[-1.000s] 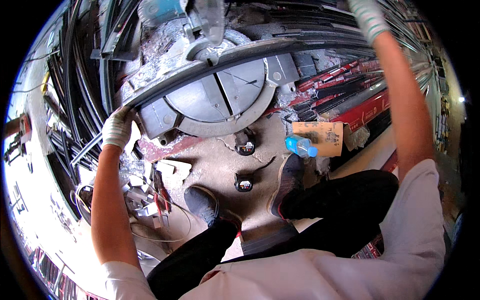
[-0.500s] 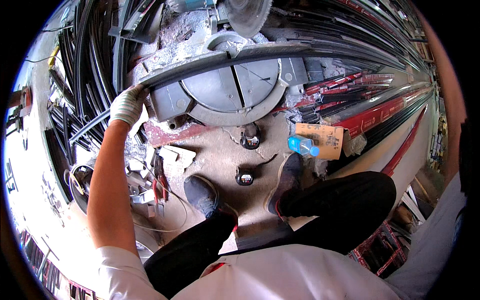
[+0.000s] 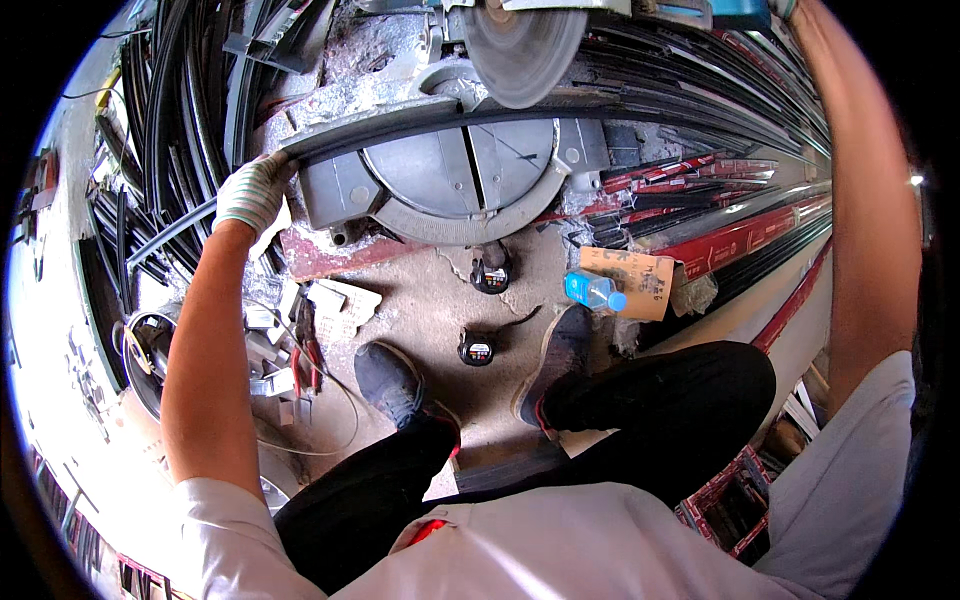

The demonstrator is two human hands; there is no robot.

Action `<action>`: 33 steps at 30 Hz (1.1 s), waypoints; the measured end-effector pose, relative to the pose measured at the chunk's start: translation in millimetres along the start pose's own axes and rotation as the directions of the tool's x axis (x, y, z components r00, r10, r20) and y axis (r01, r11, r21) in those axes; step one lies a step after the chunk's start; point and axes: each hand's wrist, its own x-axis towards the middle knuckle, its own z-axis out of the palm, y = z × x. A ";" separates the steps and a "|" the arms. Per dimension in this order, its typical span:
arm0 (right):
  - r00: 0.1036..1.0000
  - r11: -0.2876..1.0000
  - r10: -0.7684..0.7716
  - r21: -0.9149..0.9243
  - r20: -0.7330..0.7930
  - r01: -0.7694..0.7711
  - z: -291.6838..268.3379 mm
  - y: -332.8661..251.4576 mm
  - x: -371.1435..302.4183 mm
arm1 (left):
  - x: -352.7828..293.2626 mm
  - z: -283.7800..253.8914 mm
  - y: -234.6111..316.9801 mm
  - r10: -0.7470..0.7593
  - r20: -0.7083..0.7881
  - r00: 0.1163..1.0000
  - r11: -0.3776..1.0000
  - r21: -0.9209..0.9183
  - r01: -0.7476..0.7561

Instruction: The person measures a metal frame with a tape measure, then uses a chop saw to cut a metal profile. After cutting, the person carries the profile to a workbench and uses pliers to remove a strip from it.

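My left hand (image 3: 252, 192), in a striped knit glove, grips the left end of a long dark metal profile (image 3: 400, 124). This profile lies along the fence of a miter saw, across its round grey table (image 3: 420, 175). Above the profile hangs the round saw blade (image 3: 525, 55), its rim smeared and apart from the metal. My right hand (image 3: 785, 9) is at the top right edge, beside the saw's teal body (image 3: 740, 12). Its fingers are cut off by the picture's edge, so its hold is hidden.
Two tape measures (image 3: 491, 272) lie on the floor before the saw. A water bottle (image 3: 594, 291) rests against cardboard (image 3: 640, 278). Red-handled pliers (image 3: 306, 365) and scraps lie left of my feet. Dark profiles (image 3: 180, 110) crowd the left; red-wrapped bundles (image 3: 740, 240) fill the right.
My right arm has risen along the right side to the saw. The blade has come lower and to the right, its teeth now blurred. My left hand keeps its grip on the profile.
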 end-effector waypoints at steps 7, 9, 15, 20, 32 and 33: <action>0.971 0.991 -0.109 -0.094 -0.214 0.090 24.8 2.5 -45.0 | -1.5 -1.4 0.1 0.018 -0.021 1.000 0.999 -0.033 -0.018; 0.956 0.986 -0.165 -0.074 -0.241 0.151 22.4 13.7 -63.1 | 1.9 -1.3 6.1 0.031 -0.028 0.999 0.999 -0.040 -0.032; 0.909 0.980 -0.184 -0.141 -0.373 0.140 46.8 29.9 -91.5 | -0.7 5.9 -10.2 -0.003 -0.021 1.000 0.998 -0.056 0.002; 0.849 0.985 -0.153 -0.144 -0.506 0.092 83.3 23.0 -129.8 | 1.8 8.2 -8.2 0.003 -0.030 1.000 0.999 -0.043 -0.004; 0.888 0.988 -0.156 -0.090 -0.434 0.130 90.9 47.4 -158.7 | -2.5 5.2 -9.3 -0.026 -0.031 0.999 0.999 -0.026 0.025; 0.914 0.989 -0.151 -0.060 -0.377 0.138 82.8 49.3 -165.1 | -1.8 4.8 -8.1 -0.017 -0.037 0.999 1.000 -0.013 0.016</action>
